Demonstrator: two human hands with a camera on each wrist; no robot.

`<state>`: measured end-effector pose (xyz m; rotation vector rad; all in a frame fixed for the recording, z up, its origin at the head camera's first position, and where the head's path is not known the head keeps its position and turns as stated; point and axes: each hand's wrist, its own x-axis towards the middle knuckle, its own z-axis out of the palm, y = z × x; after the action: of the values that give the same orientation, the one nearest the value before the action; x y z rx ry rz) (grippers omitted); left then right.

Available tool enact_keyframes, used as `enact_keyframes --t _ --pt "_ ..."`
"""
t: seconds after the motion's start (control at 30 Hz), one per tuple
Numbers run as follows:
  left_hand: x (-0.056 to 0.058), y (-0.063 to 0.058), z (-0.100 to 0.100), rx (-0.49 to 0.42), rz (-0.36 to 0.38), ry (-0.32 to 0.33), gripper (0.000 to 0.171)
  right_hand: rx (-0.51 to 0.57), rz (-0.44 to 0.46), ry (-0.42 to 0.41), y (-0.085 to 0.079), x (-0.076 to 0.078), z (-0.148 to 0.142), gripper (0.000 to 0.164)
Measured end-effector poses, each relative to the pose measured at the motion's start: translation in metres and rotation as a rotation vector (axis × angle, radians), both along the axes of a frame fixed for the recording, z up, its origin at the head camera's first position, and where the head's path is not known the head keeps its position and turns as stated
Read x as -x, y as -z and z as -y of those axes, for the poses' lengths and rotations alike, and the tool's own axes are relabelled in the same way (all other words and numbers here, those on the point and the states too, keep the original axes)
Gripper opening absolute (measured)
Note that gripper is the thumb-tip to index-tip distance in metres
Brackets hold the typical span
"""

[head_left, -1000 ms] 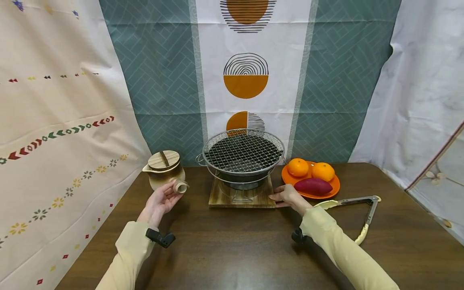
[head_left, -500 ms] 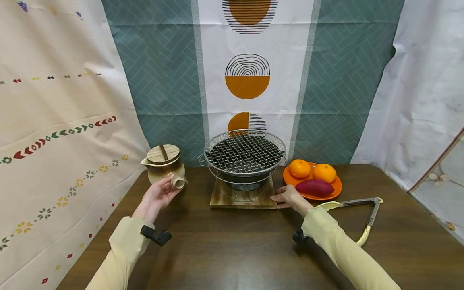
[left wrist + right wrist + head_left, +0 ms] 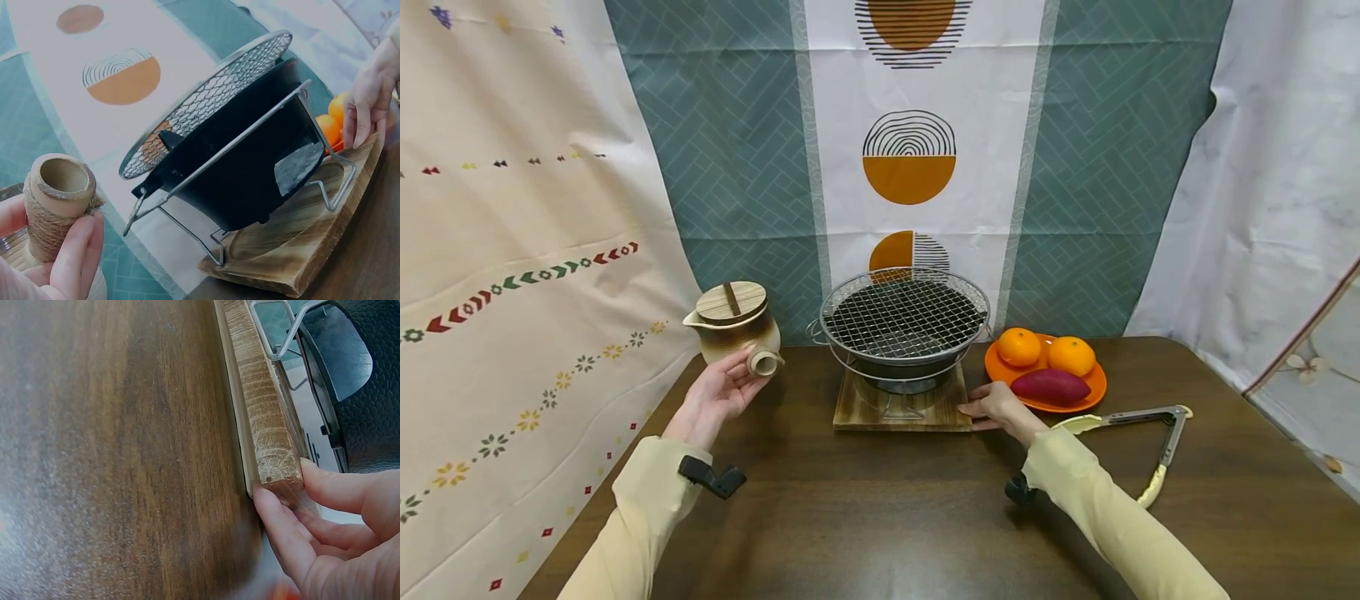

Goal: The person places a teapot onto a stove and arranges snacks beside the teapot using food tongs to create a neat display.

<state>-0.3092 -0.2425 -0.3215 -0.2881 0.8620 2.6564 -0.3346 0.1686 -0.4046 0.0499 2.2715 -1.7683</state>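
Observation:
A brown and cream side-handled teapot [image 3: 715, 340] with a wooden lid [image 3: 731, 302] hangs at the table's far left, raised above the tabletop. Its stubby hollow handle [image 3: 61, 194], wrapped in twine, is gripped between the fingers and thumb of my left hand [image 3: 713, 400]. Across the table, my right hand [image 3: 1000, 410] pinches the front right corner of a wooden board [image 3: 267, 425], thumb on top and fingers underneath. On that board stands a round black tabletop grill [image 3: 231, 169] on a wire frame, covered by a wire mesh [image 3: 906, 321].
An orange plate [image 3: 1099, 390] right of the grill carries two oranges [image 3: 1070, 357] and a purple sweet potato [image 3: 1049, 386]. Metal tongs [image 3: 1172, 433] with pale yellow tips lie spread open beside my right forearm. Patterned cloth [image 3: 737, 150] hangs behind the table.
My left hand has lifted the teapot upward and slightly to the left. The right hand keeps its hold on the board's corner, and the grill stays in place.

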Motion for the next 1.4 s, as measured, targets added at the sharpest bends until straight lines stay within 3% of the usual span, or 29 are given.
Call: enact_keyframes --t 0.87,1.17,1.4 --pt "-0.001 -0.022 -0.008 0.017 -0.032 0.028 0.023 0.000 -0.004 0.011 0.001 0.000 0.000 0.045" --pt "-0.001 -0.033 -0.013 0.053 -0.026 0.017 0.024 -0.006 0.010 0.013 0.000 0.001 0.000 0.043" --pt "-0.002 -0.045 -0.017 0.033 -0.049 0.021 0.026 -0.009 0.005 0.016 -0.001 0.000 0.001 0.044"
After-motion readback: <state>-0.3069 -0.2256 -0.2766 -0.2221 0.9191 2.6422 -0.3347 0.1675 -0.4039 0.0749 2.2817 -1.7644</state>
